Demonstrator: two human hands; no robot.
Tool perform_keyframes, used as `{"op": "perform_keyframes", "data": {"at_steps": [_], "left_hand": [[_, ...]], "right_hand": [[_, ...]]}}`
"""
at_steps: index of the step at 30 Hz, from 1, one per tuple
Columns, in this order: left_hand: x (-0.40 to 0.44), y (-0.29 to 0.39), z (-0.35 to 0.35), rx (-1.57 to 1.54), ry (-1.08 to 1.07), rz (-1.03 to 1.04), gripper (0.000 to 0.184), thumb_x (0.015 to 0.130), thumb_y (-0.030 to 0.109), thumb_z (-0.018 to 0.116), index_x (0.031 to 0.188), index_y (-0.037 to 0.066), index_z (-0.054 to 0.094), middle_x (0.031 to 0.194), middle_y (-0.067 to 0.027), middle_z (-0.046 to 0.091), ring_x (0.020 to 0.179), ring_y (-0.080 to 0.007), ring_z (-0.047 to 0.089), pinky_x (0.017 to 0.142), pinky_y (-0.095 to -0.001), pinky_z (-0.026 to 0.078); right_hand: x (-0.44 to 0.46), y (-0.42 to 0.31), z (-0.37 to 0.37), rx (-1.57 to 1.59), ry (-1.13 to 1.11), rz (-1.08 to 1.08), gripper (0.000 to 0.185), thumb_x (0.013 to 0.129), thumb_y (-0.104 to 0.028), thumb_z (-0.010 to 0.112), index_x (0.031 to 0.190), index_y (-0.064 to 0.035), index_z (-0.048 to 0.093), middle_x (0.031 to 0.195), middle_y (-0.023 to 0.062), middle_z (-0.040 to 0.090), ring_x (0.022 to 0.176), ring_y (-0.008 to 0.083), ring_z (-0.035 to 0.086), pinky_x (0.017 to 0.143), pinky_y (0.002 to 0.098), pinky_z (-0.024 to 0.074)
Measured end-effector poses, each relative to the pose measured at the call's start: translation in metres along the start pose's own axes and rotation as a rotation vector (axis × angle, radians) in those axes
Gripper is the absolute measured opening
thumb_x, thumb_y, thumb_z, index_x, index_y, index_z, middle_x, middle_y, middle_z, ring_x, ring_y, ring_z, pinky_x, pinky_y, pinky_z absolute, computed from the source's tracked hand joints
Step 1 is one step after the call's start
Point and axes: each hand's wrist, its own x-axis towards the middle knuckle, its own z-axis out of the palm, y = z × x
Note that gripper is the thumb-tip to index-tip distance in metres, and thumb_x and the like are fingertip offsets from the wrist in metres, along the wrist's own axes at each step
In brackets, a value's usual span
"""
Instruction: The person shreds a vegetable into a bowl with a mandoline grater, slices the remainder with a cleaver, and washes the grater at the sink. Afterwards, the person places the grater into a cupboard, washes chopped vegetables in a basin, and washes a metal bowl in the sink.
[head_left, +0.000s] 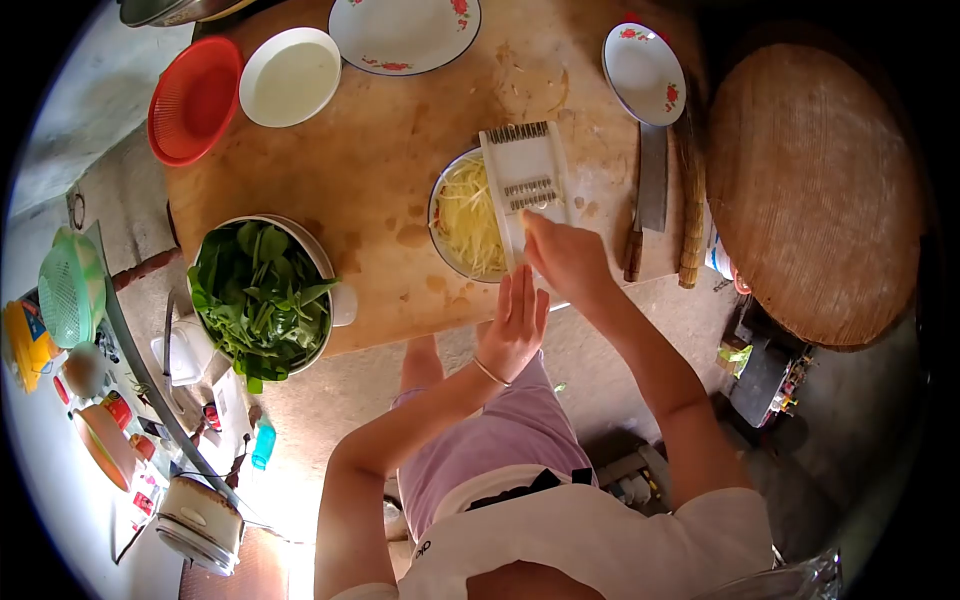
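While the left hand's (pixel 515 325) nearly straight fingers touch one grater's (pixel 522 160) near end, grip unclear, the right hand (pixel 568 262) curls closed at its blades (pixel 530 188), any hold hidden. It slants near to far over one bowl (pixel 432 228) of shreds (pixel 468 215).

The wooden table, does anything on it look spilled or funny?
Maybe: dark, wet-looking patches mark the wooden table beside the bowl of pale shreds. I can't tell whether they're fresh spills or old stains. Also, green leaves poke out over their pot's rim.
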Motion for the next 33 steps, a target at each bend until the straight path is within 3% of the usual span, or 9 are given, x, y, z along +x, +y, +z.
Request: {"op": "perform_keyframes", "data": {"at_steps": [6,9,11,14,18,23,25,28,33], "left_hand": [[-0.001,0.003,-0.005,0.047,-0.018,0.003,0.017,0.086,0.017,0.051,0.093,0.005,0.061,0.120,-0.0240,0.060,0.120,-0.0329,0.054,0.109,-0.0468,0.034],[0.004,-0.003,-0.003,0.058,-0.013,0.002,0.016,0.086,0.017,0.052,0.092,0.006,0.061,0.120,-0.0237,0.060,0.120,-0.0323,0.054,0.108,-0.0462,0.035],[-0.001,0.001,-0.003,0.043,-0.022,0.013,0.017,0.086,0.018,0.052,0.092,0.006,0.061,0.121,-0.0237,0.060,0.120,-0.0321,0.054,0.108,-0.0460,0.035],[-0.001,0.005,0.004,-0.010,-0.018,-0.031,0.019,0.086,0.016,0.055,0.102,0.006,0.061,0.125,-0.0265,0.056,0.120,-0.0347,0.054,0.105,-0.0479,0.038],[0.001,0.002,0.003,0.004,-0.021,-0.030,0.019,0.086,0.017,0.055,0.102,0.007,0.061,0.125,-0.0260,0.056,0.120,-0.0343,0.054,0.105,-0.0478,0.037],[0.001,0.002,-0.001,0.001,-0.026,-0.022,0.020,0.084,0.017,0.056,0.101,0.007,0.061,0.125,-0.0260,0.055,0.121,-0.0346,0.053,0.105,-0.0482,0.037],[0.000,0.003,0.000,0.003,-0.031,-0.019,0.020,0.083,0.016,0.056,0.100,0.007,0.061,0.126,-0.0262,0.055,0.121,-0.0350,0.052,0.105,-0.0485,0.037],[0.000,0.003,0.002,-0.007,-0.028,-0.019,0.020,0.084,0.015,0.055,0.100,0.007,0.061,0.126,-0.0263,0.055,0.121,-0.0353,0.052,0.105,-0.0482,0.037],[-0.001,0.005,0.002,0.019,-0.039,-0.010,0.019,0.085,0.015,0.055,0.100,0.006,0.061,0.125,-0.0263,0.055,0.121,-0.0352,0.052,0.105,-0.0474,0.037]], "right_hand": [[0.115,0.033,0.014,-0.228,0.130,0.087,0.029,0.085,-0.015,0.062,0.111,-0.0060,0.054,0.069,0.0086,0.061,0.057,0.0287,0.060,0.049,0.0371,0.0467],[0.096,0.018,-0.028,-0.055,0.206,0.136,0.026,0.085,-0.015,0.063,0.108,-0.0074,0.054,0.065,0.0071,0.061,0.055,0.0279,0.060,0.049,0.0363,0.0467],[0.041,0.006,-0.026,-0.048,-0.003,0.165,0.028,0.085,-0.019,0.059,0.110,-0.0086,0.054,0.064,0.0083,0.061,0.054,0.0253,0.062,0.047,0.0386,0.0474],[-0.005,0.007,0.010,-0.037,0.076,-0.082,0.035,0.083,-0.019,0.061,0.114,-0.0037,0.053,0.068,0.0070,0.060,0.057,0.0232,0.061,0.047,0.0369,0.0476],[0.069,0.033,0.020,-0.131,0.169,-0.127,0.037,0.081,-0.017,0.062,0.113,-0.0017,0.052,0.070,0.0062,0.060,0.057,0.0226,0.061,0.047,0.0350,0.0475],[0.101,0.027,-0.030,-0.146,0.157,0.117,0.021,0.084,-0.017,0.060,0.099,-0.0060,0.050,0.069,0.0060,0.061,0.056,0.0240,0.061,0.047,0.0371,0.0476],[0.050,0.009,-0.036,-0.062,0.006,0.096,0.024,0.083,-0.018,0.062,0.101,-0.0061,0.052,0.068,0.0067,0.061,0.056,0.0228,0.062,0.046,0.0366,0.0467],[0.000,0.006,0.006,-0.051,0.088,-0.127,0.041,0.078,-0.014,0.066,0.116,-0.0027,0.054,0.065,0.0050,0.058,0.054,0.0208,0.059,0.046,0.0338,0.0470],[0.098,0.041,0.023,-0.220,0.213,-0.095,0.030,0.081,-0.014,0.063,0.107,-0.0043,0.055,0.067,0.0061,0.059,0.057,0.0236,0.060,0.048,0.0353,0.0472]]}}
